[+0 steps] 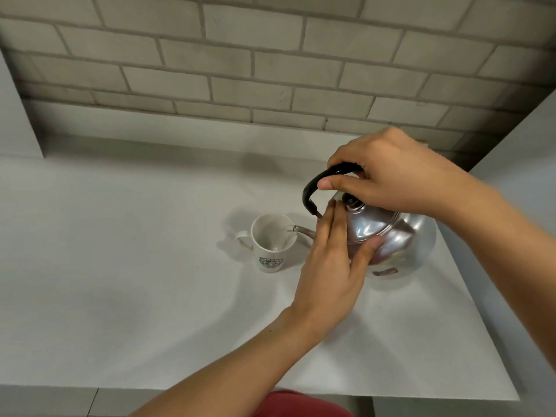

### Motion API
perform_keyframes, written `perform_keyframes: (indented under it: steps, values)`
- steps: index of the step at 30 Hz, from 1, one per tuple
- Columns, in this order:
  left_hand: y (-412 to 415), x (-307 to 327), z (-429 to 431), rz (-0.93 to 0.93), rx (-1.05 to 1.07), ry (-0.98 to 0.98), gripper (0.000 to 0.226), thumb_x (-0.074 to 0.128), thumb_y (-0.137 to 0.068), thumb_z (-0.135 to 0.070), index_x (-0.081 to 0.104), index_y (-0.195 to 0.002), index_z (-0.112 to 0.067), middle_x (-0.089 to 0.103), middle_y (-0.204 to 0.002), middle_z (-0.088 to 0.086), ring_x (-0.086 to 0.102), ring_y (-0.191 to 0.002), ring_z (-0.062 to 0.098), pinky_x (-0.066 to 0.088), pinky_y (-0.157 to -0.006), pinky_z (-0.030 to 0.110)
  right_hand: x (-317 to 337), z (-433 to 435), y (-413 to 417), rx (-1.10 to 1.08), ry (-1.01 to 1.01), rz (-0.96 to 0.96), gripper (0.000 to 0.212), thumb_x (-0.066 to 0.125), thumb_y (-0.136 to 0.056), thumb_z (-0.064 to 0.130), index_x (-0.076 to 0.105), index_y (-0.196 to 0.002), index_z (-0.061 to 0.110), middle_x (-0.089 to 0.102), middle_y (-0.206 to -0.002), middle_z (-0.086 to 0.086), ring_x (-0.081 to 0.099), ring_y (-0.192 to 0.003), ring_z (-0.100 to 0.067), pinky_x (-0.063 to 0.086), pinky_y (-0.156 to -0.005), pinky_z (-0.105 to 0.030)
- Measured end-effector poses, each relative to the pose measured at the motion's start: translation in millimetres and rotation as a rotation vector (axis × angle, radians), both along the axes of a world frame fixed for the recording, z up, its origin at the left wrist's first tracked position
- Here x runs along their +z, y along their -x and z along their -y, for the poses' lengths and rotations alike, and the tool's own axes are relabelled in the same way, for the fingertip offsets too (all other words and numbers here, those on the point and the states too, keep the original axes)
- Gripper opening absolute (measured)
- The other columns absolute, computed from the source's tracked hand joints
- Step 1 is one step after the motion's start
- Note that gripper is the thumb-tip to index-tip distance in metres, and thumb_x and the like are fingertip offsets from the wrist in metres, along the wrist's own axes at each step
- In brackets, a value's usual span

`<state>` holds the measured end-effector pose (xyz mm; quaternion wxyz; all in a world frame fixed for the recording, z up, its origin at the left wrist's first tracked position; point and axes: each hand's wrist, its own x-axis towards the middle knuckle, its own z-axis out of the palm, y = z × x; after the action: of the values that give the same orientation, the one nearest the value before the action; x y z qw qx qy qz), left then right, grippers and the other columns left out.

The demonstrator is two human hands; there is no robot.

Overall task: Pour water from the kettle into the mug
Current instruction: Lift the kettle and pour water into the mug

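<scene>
A shiny metal kettle [400, 236] with a black handle is tilted to the left, its thin spout over the rim of a white mug [270, 245]. A thin stream of water runs from the spout into the mug. My right hand [388, 173] grips the black handle from above. My left hand [334, 260] lies flat against the kettle's lid and front side, fingers spread, thumb on the body. The mug stands upright on the white counter [135, 266], handle to the left, a dark logo on its near side.
A grey brick wall [270, 64] rises behind the counter. The counter's near edge [210, 389] runs along the bottom, its right edge close behind the kettle. A white wall stands at far right. A red garment [298, 404] shows at the bottom.
</scene>
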<state>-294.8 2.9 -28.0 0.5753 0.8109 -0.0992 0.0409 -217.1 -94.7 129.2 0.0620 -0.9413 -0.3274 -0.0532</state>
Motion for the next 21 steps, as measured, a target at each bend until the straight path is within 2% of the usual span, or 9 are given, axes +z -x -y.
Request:
perform_keyframes:
  steps: [4,6,10,13,15,19,21]
  values:
    - [-0.1,3.5,2.7,0.020,0.011,0.092,0.083,0.037,-0.100,-0.074,0.017,-0.168,-0.030,0.021,-0.171,-0.016,0.019,-0.140,-0.031,0.017,-0.107,-0.007,7.6,-9.5,-0.3,-0.008,0.071,-0.006,0.049,0.054,-0.095,0.060,0.077,-0.109,0.020,0.070,-0.083,0.004,0.056,-0.075,-0.017,0.055,-0.072,-0.046]
    - [-1.5,4.3,3.7,0.029,0.018,0.110,0.078,0.043,-0.104,-0.066,0.019,-0.168,-0.028,0.024,-0.170,-0.014,0.020,-0.134,-0.035,0.019,-0.104,-0.008,11.9,-12.8,-0.4,-0.009,0.093,-0.008,0.048,0.055,-0.096,0.059,0.077,-0.108,0.018,0.071,-0.082,0.000,0.057,-0.076,-0.019,0.055,-0.073,-0.047]
    - [-4.2,7.9,5.7,0.042,0.028,0.133,0.075,0.044,-0.104,-0.063,0.023,-0.167,-0.028,0.029,-0.170,-0.013,0.025,-0.136,-0.031,0.022,-0.105,-0.006,20.9,-17.9,1.3,-0.019,0.130,-0.017,0.051,0.053,-0.094,0.061,0.077,-0.110,0.018,0.066,-0.081,0.004,0.052,-0.076,-0.016,0.054,-0.074,-0.045]
    - [-3.6,11.3,7.2,0.054,0.037,0.152,0.074,0.045,-0.104,-0.064,0.024,-0.166,-0.030,0.032,-0.168,-0.013,0.029,-0.138,-0.027,0.024,-0.105,-0.005,25.7,-19.0,1.9,-0.024,0.158,-0.009,0.046,0.057,-0.097,0.059,0.077,-0.112,0.020,0.068,-0.080,0.000,0.052,-0.075,-0.017,0.055,-0.073,-0.047]
    - [-2.8,13.0,7.8,0.064,0.037,0.168,0.073,0.045,-0.104,-0.064,0.026,-0.166,-0.030,0.034,-0.167,-0.013,0.032,-0.142,-0.022,0.026,-0.105,-0.004,28.4,-19.6,3.0,-0.027,0.170,-0.003,0.045,0.058,-0.098,0.058,0.077,-0.112,0.020,0.068,-0.080,-0.001,0.051,-0.075,-0.017,0.056,-0.072,-0.048]
    - [-0.5,16.0,9.8,0.071,0.027,0.181,0.075,0.043,-0.103,-0.066,0.027,-0.166,-0.027,0.037,-0.165,-0.010,0.038,-0.150,-0.001,0.029,-0.112,0.003,31.8,-21.0,6.6,-0.038,0.185,-0.006,0.044,0.057,-0.098,0.059,0.077,-0.111,0.022,0.069,-0.081,-0.002,0.051,-0.075,-0.017,0.057,-0.072,-0.049]
    - [0.8,18.0,10.3,0.074,0.026,0.185,0.075,0.044,-0.103,-0.064,0.028,-0.165,-0.026,0.039,-0.164,-0.010,0.040,-0.149,0.000,0.030,-0.111,0.003,33.0,-21.6,7.9,-0.041,0.191,-0.006,0.044,0.057,-0.098,0.059,0.077,-0.111,0.022,0.070,-0.082,-0.002,0.052,-0.075,-0.019,0.057,-0.072,-0.049]
